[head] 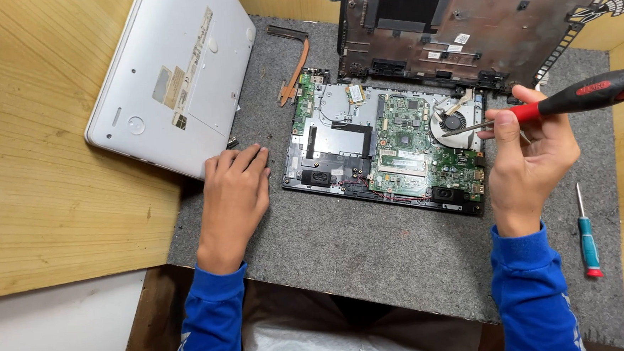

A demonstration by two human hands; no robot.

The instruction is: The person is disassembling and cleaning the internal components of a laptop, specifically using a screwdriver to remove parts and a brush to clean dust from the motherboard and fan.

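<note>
1. Head view, hands first: right hand (532,160) is clamped around the red-and-black screwdriver (578,97), fingers wrapped on the handle near the shaft, thumb on top. Handle runs up and out to the right of the hand, metal shaft points left.
2. Screwdriver tip sits at the cooling fan (455,123), just left of the right hand's fingertips. Cannot tell whether the tip is actually seated in a screw; too small.
3. Left hand (236,194) holds nothing. It lies flat, palm down, fingers together, on the grey felt mat (372,243). Fingertips reach the near corner of the silver laptop (171,76); contact looks likely, not certain. Judgement: it's bracing while the other hand works the tool.
4. Between the hands: opened laptop base (385,150), internals up, with green mainboard (410,145) in the middle and the fan at its right end. It lies flat on the mat, closer to the right hand than the left, so that hand reaches the fan with a short grip.
5. Beyond the right hand: dark bottom cover (453,25), inner side up, lying at the far edge of the base, looks set aside.
6. Beyond the left hand, right of the silver laptop: copper heat pipe (294,69) loose on the mat, apart from the base.
7. Right of the right wrist: small teal screwdriver (587,243) lying on the mat, untouched, near but not touching the hand.
8. Both forearms are in blue sleeves (216,316); wooden desk (34,176) is left of the left hand.
</note>
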